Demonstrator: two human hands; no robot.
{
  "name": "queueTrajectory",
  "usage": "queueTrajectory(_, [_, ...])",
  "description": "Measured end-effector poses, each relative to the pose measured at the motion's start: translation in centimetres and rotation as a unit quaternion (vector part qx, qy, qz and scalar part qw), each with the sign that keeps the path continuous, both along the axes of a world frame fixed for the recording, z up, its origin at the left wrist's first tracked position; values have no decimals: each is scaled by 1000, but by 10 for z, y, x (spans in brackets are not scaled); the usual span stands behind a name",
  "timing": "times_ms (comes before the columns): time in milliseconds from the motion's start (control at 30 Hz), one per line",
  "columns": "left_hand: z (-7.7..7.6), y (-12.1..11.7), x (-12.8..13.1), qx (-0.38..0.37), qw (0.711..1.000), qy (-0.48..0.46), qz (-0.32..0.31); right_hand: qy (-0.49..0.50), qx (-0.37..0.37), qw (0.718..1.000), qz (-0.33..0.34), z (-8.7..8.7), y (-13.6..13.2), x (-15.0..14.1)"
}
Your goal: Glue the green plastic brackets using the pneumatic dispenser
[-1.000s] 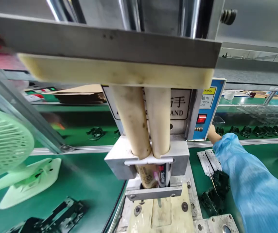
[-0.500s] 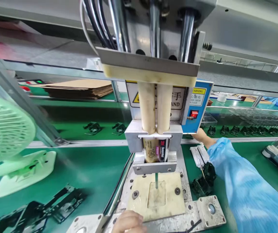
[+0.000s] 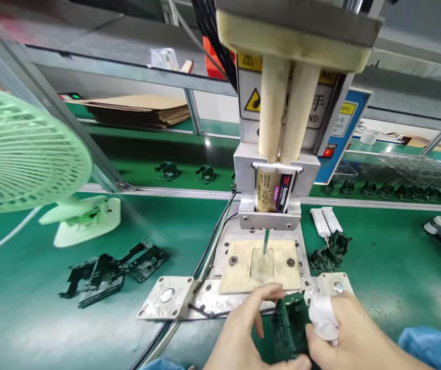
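My left hand [image 3: 239,329] and my right hand [image 3: 344,329] are together at the bottom of the view, around a dark moulded plastic part [image 3: 292,324]. My left fingers curve round its left side, while the right hand grips its right side. White wrapping [image 3: 324,316] covers a finger of my right hand. Just beyond them lies a cream fixture plate [image 3: 239,277] with a shallow rectangular recess. A thin green nozzle [image 3: 265,241] points down at it from a two-tube adhesive cartridge [image 3: 272,192] in a metal press. My hands partly hide the part.
Metal button blocks [image 3: 166,296] flank the fixture. Black plastic parts [image 3: 103,277] lie left; more dark parts [image 3: 330,252] and white packets [image 3: 326,220] lie right. A green fan [image 3: 23,154] stands at left. Behind, several parts [image 3: 386,190] line a green belt.
My right hand has come back from the belt at the right to the front. Both hands now hold a dark plastic part. The view has tilted downward and shifted left.
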State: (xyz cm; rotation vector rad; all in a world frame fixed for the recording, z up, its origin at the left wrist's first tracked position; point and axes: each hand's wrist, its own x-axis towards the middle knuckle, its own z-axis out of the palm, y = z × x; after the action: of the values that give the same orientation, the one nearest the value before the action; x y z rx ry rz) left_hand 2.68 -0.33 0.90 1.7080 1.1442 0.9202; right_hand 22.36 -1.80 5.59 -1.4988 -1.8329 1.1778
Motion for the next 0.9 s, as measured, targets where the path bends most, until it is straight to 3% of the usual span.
queueTrajectory(67, [7,7,-3,-92,995,15,-19,38,-12,999,-23,-9,-7,-11])
queueTrajectory(167, [16,31,-10,-232,972,-34,-35,76,-9,985,-153,-17,-16,-11])
queueTrajectory(300, [19,77,-22,-312,942,-110,-57,140,-29,918,-369,-25,-29,4])
queueTrajectory(467, [12,113,-26,-249,959,-107,-84,133,-1,877,-461,-40,-32,31])
queueTrajectory(633, [8,115,-24,-153,981,-53,-107,123,34,840,-527,-55,-24,50])
queueTrajectory(733, [9,113,-35,-76,991,49,-101,114,56,832,-540,-71,-15,59])
queueTrajectory(833, [13,107,-56,20,982,177,-57,124,62,843,-520,-94,-2,68])
queueTrajectory(900, [15,98,-75,24,985,169,37,147,59,852,-500,-107,6,72])
